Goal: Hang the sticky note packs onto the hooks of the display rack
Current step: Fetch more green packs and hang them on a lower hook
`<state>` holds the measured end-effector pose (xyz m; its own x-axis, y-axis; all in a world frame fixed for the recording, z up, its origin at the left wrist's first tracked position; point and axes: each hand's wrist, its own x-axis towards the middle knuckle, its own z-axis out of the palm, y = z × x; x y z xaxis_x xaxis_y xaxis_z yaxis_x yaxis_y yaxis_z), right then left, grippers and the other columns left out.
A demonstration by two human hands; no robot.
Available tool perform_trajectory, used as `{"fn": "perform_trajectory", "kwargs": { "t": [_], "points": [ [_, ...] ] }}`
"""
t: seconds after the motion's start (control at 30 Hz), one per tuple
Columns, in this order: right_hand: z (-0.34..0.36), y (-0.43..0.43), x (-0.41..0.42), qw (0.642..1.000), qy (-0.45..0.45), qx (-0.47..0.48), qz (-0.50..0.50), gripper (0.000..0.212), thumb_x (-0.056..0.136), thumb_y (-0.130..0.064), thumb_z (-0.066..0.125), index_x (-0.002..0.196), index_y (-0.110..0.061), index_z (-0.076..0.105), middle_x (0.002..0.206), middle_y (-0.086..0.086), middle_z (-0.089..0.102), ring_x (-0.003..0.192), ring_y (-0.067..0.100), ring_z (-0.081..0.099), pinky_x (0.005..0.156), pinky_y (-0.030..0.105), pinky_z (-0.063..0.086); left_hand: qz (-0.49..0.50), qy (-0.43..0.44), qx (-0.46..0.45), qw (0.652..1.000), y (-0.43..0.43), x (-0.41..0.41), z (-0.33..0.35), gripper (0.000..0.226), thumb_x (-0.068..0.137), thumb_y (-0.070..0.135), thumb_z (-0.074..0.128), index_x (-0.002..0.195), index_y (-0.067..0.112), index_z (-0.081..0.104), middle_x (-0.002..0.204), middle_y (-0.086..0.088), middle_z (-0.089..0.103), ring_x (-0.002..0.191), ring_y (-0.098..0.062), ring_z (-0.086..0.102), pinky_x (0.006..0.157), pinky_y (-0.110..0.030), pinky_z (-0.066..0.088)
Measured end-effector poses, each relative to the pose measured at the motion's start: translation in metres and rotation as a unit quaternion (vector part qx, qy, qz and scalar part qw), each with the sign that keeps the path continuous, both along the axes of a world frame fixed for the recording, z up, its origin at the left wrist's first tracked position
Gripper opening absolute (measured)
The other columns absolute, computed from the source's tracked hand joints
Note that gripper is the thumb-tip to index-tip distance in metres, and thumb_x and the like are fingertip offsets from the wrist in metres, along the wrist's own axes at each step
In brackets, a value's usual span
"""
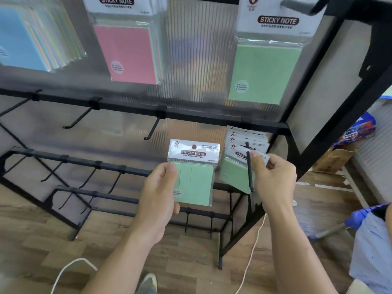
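Head view has the green pack [233, 175] tilted at the far-right hook [251, 177]. Its white header is pinched in the right hand [273, 177] grip, thumb on the front, right where the hook rod crosses it. Can't tell if the hole is actually on the rod, the thumb covers that bit. A stack [247, 136] of the same packs hangs further back on that hook. The second pack [193, 175] is just to the left, upright and on no hook, with the left hand [157, 194] grip curled round its left edge, thumb on the front. Around all that is the black rack [212, 118], with bare hooks [152, 128] to the left.

What could go wrong, I reckon: if the hole isn't really over the rod and the hand lets go, the pack drops to the floor [42, 230]. Shoving it back crooked could also crumple that thin header against the stack.
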<state>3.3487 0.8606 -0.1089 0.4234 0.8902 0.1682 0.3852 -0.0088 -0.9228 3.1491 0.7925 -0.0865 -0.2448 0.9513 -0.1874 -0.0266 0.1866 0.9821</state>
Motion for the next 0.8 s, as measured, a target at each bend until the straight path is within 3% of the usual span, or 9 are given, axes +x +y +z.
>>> {"fn": "perform_trajectory", "kwargs": {
  "t": [0.13,0.27,0.33,0.43,0.53,0.67,0.8],
  "points": [
    [0.007,0.009,0.0,1.0,-0.006,-0.002,-0.007,0.032,0.09,-0.035,0.064,0.066,-0.013,0.062,0.064,-0.007,0.063,0.059,0.004,0.059,0.049,0.027,0.043,-0.025,0.002,-0.002,1.0,0.0,0.0,0.003,0.029,0.103,0.037,0.037,0.103,0.022,0.062,0.091,0.009,0.073,0.059,0.001,0.055,0.042,-0.018,0.037],
    [0.017,0.002,0.001,0.998,0.012,0.037,-0.053,0.008,0.086,-0.024,0.068,0.088,-0.016,0.069,0.073,-0.008,0.064,0.064,0.002,0.058,0.06,0.021,0.049,-0.055,-0.003,0.005,0.998,0.002,0.006,0.006,0.029,0.103,0.036,0.038,0.104,0.022,0.063,0.091,0.009,0.073,0.06,0.0,0.055,0.042,-0.019,0.038],
    [0.024,-0.007,0.002,0.994,0.026,0.074,-0.07,0.002,0.086,-0.021,0.067,0.086,-0.02,0.068,0.072,-0.01,0.062,0.062,0.002,0.055,0.06,0.018,0.046,-0.077,-0.01,0.01,0.997,0.002,0.011,0.008,0.028,0.103,0.035,0.038,0.104,0.021,0.063,0.093,0.008,0.073,0.062,0.0,0.056,0.042,-0.019,0.038],
    [0.037,-0.025,0.002,0.992,0.047,0.115,0.001,0.017,0.091,-0.021,0.063,0.075,-0.025,0.067,0.058,-0.01,0.06,0.054,0.003,0.052,0.052,0.016,0.041,-0.112,-0.017,0.018,0.993,0.003,0.021,0.011,0.028,0.104,0.033,0.037,0.103,0.02,0.062,0.095,0.008,0.073,0.065,-0.001,0.056,0.041,-0.02,0.037],
    [0.048,-0.042,0.0,0.988,0.058,0.095,0.103,0.023,0.093,-0.02,0.059,0.073,-0.02,0.069,0.056,-0.013,0.063,0.052,0.001,0.055,0.048,0.014,0.041,-0.146,-0.013,0.031,0.989,0.002,0.031,0.014,0.028,0.103,0.034,0.037,0.104,0.021,0.062,0.097,0.009,0.072,0.072,-0.002,0.06,0.042,-0.019,0.038],
    [0.045,-0.055,0.003,0.984,0.107,0.098,0.107,0.026,0.09,-0.011,0.061,0.065,-0.007,0.067,0.053,-0.001,0.062,0.043,0.006,0.049,0.042,0.018,0.037,-0.167,-0.019,0.03,0.985,-0.001,0.033,0.017,0.028,0.103,0.032,0.038,0.107,0.021,0.062,0.1,0.007,0.073,0.076,-0.006,0.062,0.039,-0.02,0.036],
    [0.04,-0.067,0.003,0.976,0.159,0.097,0.112,0.024,0.088,-0.016,0.065,0.067,-0.005,0.064,0.054,0.002,0.061,0.043,0.009,0.048,0.042,0.019,0.037,-0.191,-0.034,0.024,0.981,-0.004,0.026,0.018,0.027,0.103,0.029,0.04,0.101,0.017,0.065,0.101,0.001,0.073,0.078,-0.017,0.056,0.036,-0.021,0.032]
  ]
}}
